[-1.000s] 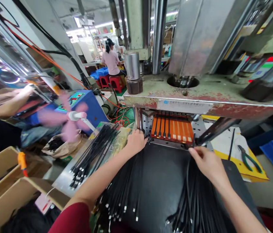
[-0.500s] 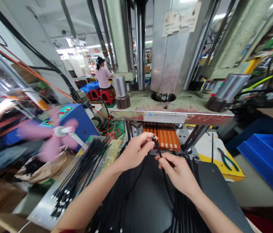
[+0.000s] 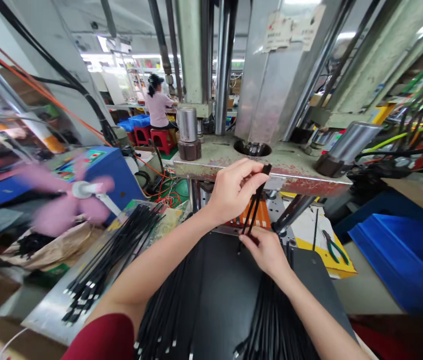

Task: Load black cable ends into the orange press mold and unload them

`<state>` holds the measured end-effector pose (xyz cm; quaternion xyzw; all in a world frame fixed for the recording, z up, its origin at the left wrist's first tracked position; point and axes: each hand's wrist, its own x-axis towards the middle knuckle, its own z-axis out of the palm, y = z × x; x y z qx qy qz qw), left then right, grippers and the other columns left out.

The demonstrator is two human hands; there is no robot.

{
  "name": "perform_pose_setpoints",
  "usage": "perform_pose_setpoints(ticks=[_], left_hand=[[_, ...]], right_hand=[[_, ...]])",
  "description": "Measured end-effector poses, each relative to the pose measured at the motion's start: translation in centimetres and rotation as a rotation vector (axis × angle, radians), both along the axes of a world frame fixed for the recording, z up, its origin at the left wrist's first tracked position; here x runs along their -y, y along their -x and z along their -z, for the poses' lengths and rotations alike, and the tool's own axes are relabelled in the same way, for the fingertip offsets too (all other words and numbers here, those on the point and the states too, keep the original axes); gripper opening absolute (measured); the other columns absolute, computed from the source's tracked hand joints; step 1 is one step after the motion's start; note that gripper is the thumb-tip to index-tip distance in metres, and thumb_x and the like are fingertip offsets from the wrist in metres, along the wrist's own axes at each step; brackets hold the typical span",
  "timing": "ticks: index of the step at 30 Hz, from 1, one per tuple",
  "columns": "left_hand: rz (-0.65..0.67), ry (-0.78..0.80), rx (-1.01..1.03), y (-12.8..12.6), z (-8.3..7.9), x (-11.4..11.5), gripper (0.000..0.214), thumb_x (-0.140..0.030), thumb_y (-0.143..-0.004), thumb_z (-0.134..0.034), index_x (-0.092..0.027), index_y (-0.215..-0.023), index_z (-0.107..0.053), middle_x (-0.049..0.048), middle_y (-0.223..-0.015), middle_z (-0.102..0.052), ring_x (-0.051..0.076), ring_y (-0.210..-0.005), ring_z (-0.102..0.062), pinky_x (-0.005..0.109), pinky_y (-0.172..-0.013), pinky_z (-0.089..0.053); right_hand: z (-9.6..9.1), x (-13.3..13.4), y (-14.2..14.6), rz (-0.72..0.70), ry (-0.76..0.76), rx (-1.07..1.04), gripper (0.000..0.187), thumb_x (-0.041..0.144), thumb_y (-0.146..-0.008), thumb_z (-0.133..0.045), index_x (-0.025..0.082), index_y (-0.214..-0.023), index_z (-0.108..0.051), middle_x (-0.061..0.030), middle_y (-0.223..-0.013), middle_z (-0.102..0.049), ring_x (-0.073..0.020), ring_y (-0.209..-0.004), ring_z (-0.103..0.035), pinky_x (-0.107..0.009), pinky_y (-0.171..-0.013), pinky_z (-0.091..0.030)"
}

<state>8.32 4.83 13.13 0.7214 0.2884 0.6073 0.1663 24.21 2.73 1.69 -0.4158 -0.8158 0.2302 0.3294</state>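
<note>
My left hand [image 3: 234,192] is raised in front of the press and pinches the upper ends of a few black cables [image 3: 255,205]. Lower down, my right hand [image 3: 266,252] grips the same cables where they meet the black mat [image 3: 219,295]. Behind my hands the orange mould [image 3: 262,220] sits under the press plate [image 3: 260,172]. Bundles of black cables [image 3: 275,320] lie across the mat on both sides.
A metal tray [image 3: 46,312] of black cables [image 3: 109,260] lies left. A spinning pink fan [image 3: 72,195] and a blue control box [image 3: 109,167] stand further left. Green-handled pliers [image 3: 333,247] rest on a yellow sheet, a blue bin [image 3: 395,260] beside them. A seated person [image 3: 156,107] works far back.
My left hand left the mould's left edge, met the right hand, then rose with a few cables in its pinch. My right hand shifted left and took hold of them lower down.
</note>
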Motion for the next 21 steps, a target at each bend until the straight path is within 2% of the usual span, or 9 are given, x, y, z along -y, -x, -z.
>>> perform_pose_setpoints(ticks=[2,4,7,8,10,13,15,19,21], left_hand=[[0.057,-0.128,-0.056,-0.1,-0.2,-0.5,0.014,-0.026,-0.091,-0.053,-0.016,-0.086,-0.062,0.0023,-0.082,-0.059,0.011,-0.075,-0.059,0.024,-0.071,-0.048],[0.104,-0.161,-0.097,-0.3,0.7,-0.7,0.01,-0.025,-0.089,-0.056,-0.017,-0.092,-0.062,0.0035,-0.089,-0.061,0.013,-0.084,-0.06,0.025,-0.076,-0.048],[0.013,0.007,-0.203,-0.4,4.1,-0.9,0.019,-0.027,-0.087,-0.059,-0.017,-0.103,-0.057,0.0049,-0.095,-0.061,0.012,-0.079,-0.06,0.024,-0.07,-0.049],[-0.014,0.067,-0.319,-0.2,5.6,-0.9,0.019,-0.027,-0.087,-0.059,-0.016,-0.103,-0.056,0.0053,-0.095,-0.062,0.013,-0.08,-0.061,0.025,-0.071,-0.05],[-0.014,0.111,-0.661,0.3,8.3,-0.8,0.018,-0.024,-0.088,-0.057,-0.016,-0.104,-0.057,0.0078,-0.105,-0.064,0.017,-0.096,-0.061,0.033,-0.087,-0.049],[0.025,0.084,-1.083,1.3,10.9,-0.2,0.038,-0.021,-0.089,-0.056,-0.02,-0.127,-0.049,0.011,-0.139,-0.048,0.022,-0.131,-0.042,0.05,-0.112,-0.025],[0.031,0.099,-1.187,1.8,11.4,0.2,0.049,-0.023,-0.091,-0.054,-0.021,-0.137,-0.039,0.0103,-0.147,-0.037,0.02,-0.138,-0.032,0.052,-0.116,-0.015],[0.033,0.116,-1.211,2.2,10.8,0.2,0.053,-0.041,-0.093,-0.049,-0.022,-0.141,-0.035,0.008,-0.148,-0.036,0.018,-0.138,-0.032,0.051,-0.117,-0.003],[0.0,0.14,-1.196,2.0,10.4,-0.7,0.054,-0.049,-0.094,-0.041,-0.024,-0.142,-0.034,0.007,-0.148,-0.037,0.019,-0.137,-0.033,0.054,-0.116,0.002]], right_hand=[[0.1,-2.9,-0.5,0.095,-0.021,-0.002,0.021,0.032,-0.085,-0.054,0.018,-0.076,-0.065,-0.0034,-0.068,-0.064,-0.0192,-0.065,-0.058,-0.028,-0.065,-0.042],[-0.1,-5.8,-0.8,0.178,-0.01,-0.036,0.022,0.035,-0.082,-0.056,0.016,-0.074,-0.065,-0.0013,-0.061,-0.061,-0.0172,-0.058,-0.053,-0.027,-0.06,-0.04],[-0.6,-9.0,-1.0,0.193,0.051,-0.069,0.02,0.031,-0.078,-0.057,0.015,-0.068,-0.064,0.0004,-0.057,-0.059,-0.0156,-0.056,-0.052,-0.025,-0.056,-0.038],[-0.7,-9.5,-1.0,0.178,0.07,-0.073,0.02,0.029,-0.078,-0.056,0.015,-0.067,-0.064,0.0006,-0.058,-0.06,-0.0153,-0.057,-0.054,-0.024,-0.056,-0.039],[-0.6,-9.9,-0.9,0.151,0.095,-0.071,0.02,0.027,-0.078,-0.056,0.016,-0.064,-0.063,0.001,-0.057,-0.061,-0.015,-0.058,-0.056,-0.023,-0.057,-0.041],[-0.2,-9.6,-0.7,0.135,0.122,-0.054,0.016,0.024,-0.079,-0.058,0.017,-0.067,-0.066,0.0011,-0.059,-0.064,-0.0152,-0.06,-0.06,-0.023,-0.062,-0.044],[-0.1,-9.3,-0.7,0.129,0.13,-0.034,0.01,0.02,-0.078,-0.06,0.017,-0.073,-0.069,-0.0001,-0.067,-0.068,-0.0155,-0.064,-0.063,-0.024,-0.066,-0.046],[-0.3,-9.6,-0.6,0.147,0.063,0.108,0.014,0.012,-0.075,-0.064,0.019,-0.084,-0.072,-0.0023,-0.089,-0.072,-0.0163,-0.079,-0.066,-0.024,-0.078,-0.047],[-0.5,-10.0,-0.5,0.238,0.016,0.195,0.016,0.013,-0.076,-0.064,0.02,-0.088,-0.072,-0.0028,-0.09,-0.072,-0.0176,-0.085,-0.065,-0.024,-0.081,-0.045]])
